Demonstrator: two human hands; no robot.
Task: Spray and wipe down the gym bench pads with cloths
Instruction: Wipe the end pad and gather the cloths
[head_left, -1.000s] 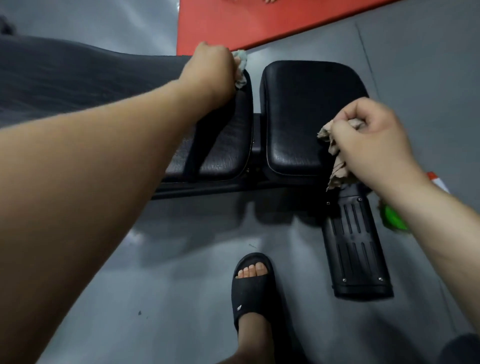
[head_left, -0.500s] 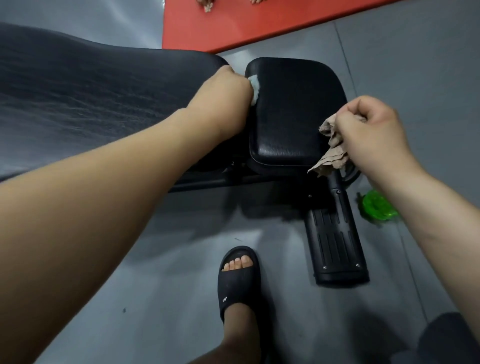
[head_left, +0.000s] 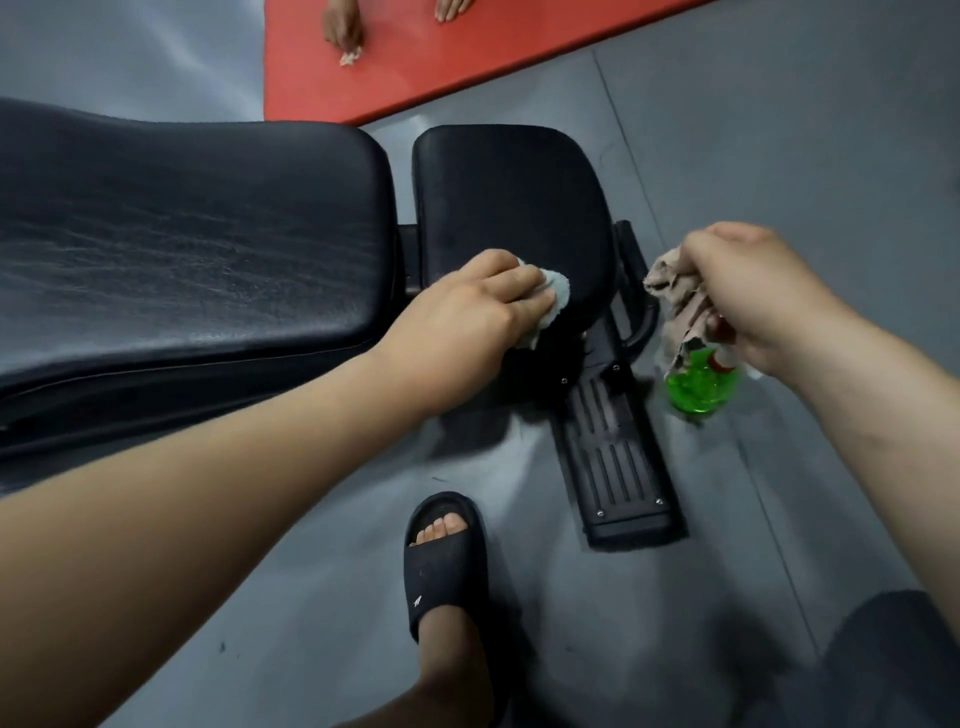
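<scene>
Currently your left hand (head_left: 467, 306), fingers bent over the pale cloth (head_left: 557, 299), presses it on the seat pad (head_left: 509, 208); the pad's length runs ahead of the fingers. Your right hand (head_left: 753, 296) clutches the tan cloth (head_left: 680, 301) alongside, off the pad.

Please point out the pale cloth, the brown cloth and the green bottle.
pale cloth (head_left: 193, 293), head view, on its exposed fold
brown cloth (head_left: 675, 293), head view, on its hanging crumpled part
green bottle (head_left: 696, 388), head view, on its body

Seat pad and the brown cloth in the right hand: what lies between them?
Head view: the bench's black curved frame bar lies between the seat pad and the brown cloth, with a strip of grey floor.
</scene>
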